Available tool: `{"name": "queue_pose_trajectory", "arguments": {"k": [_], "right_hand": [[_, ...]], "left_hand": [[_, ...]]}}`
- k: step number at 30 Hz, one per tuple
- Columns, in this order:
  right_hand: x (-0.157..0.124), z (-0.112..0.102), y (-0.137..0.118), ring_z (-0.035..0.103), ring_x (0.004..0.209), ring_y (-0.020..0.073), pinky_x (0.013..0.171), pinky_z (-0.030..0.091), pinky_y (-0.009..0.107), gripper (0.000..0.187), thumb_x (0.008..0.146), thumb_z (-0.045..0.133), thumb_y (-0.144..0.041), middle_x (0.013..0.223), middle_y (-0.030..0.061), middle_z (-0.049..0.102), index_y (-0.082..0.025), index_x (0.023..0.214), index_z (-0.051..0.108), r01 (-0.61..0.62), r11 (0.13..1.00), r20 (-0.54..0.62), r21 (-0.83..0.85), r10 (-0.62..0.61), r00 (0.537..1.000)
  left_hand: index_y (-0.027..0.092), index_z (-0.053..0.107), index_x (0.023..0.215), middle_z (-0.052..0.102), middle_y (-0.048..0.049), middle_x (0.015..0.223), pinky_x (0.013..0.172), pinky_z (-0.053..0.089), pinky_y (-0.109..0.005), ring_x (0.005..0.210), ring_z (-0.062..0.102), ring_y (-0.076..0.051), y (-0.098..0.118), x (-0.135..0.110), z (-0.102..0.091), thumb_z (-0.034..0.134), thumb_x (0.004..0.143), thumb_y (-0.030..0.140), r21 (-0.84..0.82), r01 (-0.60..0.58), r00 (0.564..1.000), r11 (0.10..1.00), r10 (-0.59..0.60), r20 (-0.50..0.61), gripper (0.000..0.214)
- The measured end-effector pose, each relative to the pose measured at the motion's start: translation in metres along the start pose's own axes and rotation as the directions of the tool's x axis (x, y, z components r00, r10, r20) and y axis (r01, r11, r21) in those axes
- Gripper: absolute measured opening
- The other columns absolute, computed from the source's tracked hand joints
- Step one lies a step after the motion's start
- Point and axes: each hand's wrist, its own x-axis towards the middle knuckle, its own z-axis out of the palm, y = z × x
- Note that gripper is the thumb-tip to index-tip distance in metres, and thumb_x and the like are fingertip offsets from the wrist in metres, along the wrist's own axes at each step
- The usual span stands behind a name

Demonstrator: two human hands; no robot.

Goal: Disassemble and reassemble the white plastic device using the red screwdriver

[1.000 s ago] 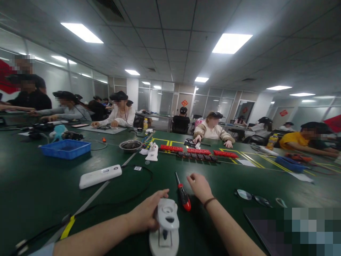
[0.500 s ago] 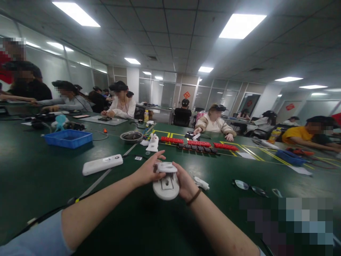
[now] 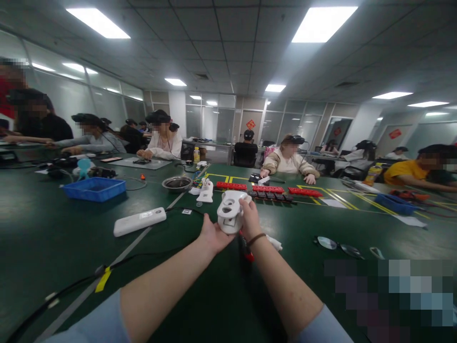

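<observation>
Both hands are raised over the green table around a rounded white plastic housing (image 3: 229, 212) with round holes in its upper face and a rectangular recess on the near side. My left hand (image 3: 213, 234) supports it from below left, thumb pointing up and the other fingers partly hidden under the part. My right hand (image 3: 251, 220) grips its right side, fingers over the edge. Under the right wrist lies a red-and-black item (image 3: 247, 251), mostly hidden. A small white plastic piece (image 3: 274, 243) shows just right of that wrist. Beyond the housing stands another white plastic part (image 3: 206, 191).
A white oblong device (image 3: 140, 222), a blue tray (image 3: 94, 189) and a metal bowl (image 3: 177, 184) are on the left. Red strips (image 3: 267, 189) and a black strip (image 3: 273, 197) lie ahead. Eyeglasses (image 3: 337, 247) rest at right. Several people sit around; a cable (image 3: 143, 256) crosses the left side.
The housing has been lifted slightly and turned so its holed face shows. My left hand has moved from its upper left side to underneath. The red-and-black item has come into view.
</observation>
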Motion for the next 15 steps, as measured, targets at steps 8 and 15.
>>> {"name": "queue_pose_trajectory", "arguments": {"k": [8,15], "right_hand": [[0.001,-0.011,0.019,0.051,0.091,0.0181,0.084,0.037,0.028,0.041,0.065,0.060,-0.032,0.095,0.0026,0.055,-0.018,0.100,0.046,0.273,0.907,-0.058,-0.321,-0.306,0.950],[-0.006,0.001,0.022,0.052,0.090,0.0184,0.084,0.037,0.029,0.042,0.064,0.060,-0.031,0.096,0.0036,0.054,-0.018,0.100,0.044,0.299,0.900,-0.062,-0.316,-0.334,0.941]], "left_hand": [[0.014,0.053,0.102,0.062,-0.0084,0.081,0.064,0.049,-0.036,0.075,0.060,-0.023,-0.006,0.043,0.007,0.035,0.083,0.031,-0.118,0.076,0.997,0.990,-0.079,-0.024,0.031],[0.015,0.052,0.096,0.058,-0.0051,0.071,0.056,0.049,-0.030,0.064,0.059,-0.018,-0.007,0.051,-0.007,0.034,0.086,0.028,-0.151,-0.010,0.992,0.988,-0.009,-0.123,0.024]]}}
